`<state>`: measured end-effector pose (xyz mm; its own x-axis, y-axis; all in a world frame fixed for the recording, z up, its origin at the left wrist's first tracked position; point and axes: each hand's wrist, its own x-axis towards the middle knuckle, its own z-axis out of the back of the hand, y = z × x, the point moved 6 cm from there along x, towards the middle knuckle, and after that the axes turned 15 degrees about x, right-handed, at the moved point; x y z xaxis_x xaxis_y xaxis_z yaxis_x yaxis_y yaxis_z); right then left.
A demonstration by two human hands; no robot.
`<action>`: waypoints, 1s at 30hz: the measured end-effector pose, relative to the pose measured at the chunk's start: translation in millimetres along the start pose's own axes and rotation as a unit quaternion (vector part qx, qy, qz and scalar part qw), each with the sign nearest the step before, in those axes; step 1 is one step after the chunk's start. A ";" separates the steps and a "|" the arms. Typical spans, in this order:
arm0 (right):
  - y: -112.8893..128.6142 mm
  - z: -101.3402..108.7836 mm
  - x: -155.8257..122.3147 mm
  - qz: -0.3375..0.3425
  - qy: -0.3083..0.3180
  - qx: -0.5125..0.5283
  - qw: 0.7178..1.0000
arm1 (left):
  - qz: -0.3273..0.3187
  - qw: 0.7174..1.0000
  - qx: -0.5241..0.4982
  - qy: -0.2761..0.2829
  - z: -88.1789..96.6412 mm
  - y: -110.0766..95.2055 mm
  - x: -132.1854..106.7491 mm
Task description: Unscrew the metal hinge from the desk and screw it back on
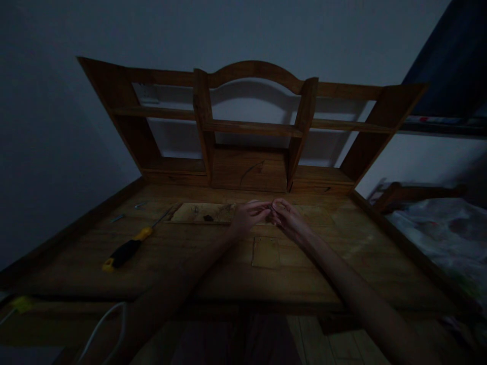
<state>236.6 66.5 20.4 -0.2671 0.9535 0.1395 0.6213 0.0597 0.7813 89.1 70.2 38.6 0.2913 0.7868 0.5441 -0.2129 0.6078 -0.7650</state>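
My left hand (248, 217) and my right hand (286, 217) meet over the middle of the wooden desk, fingertips pinched together. Between them is something small and dark that I cannot make out in the dim light. Beneath and behind both hands runs a long pale wooden board (186, 213), with a dark mark or bit on its left part. A small square piece of wood (265, 253) lies just in front of my hands. To the left rests a screwdriver (128, 248) with a yellow and black handle, its shaft pointing toward the board.
Two small metal pieces, one a screw-like piece (117, 218) and one a shorter piece (140, 205), lie at the desk's left. A wooden shelf unit (253, 128) rises along the back. White plastic sheeting (441, 223) lies beyond the right edge. A white cord (102, 324) loops at the lower left.
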 end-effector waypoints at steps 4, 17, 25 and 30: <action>-0.9 3.5 0.5 -0.003 -0.004 0.001 1.000 | 0.004 1.000 -0.002 0.009 0.3 -2.5 -0.3; -2.5 8.0 3.4 0.002 0.000 -0.012 1.000 | 0.011 1.000 -0.017 0.013 -1.4 3.5 -0.7; 0.0 -0.1 0.8 0.023 0.007 -0.035 0.999 | 0.060 0.997 -0.041 0.019 -5.1 13.0 -0.5; -1.0 -1.4 1.0 0.038 0.012 -0.045 0.998 | 0.065 0.995 -0.079 0.010 -5.1 13.8 0.5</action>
<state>234.7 67.0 20.7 -0.2398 0.9472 0.2130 0.5723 -0.0393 0.8191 91.1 78.4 26.5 0.2895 0.8543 0.4318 -0.1011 0.4758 -0.8737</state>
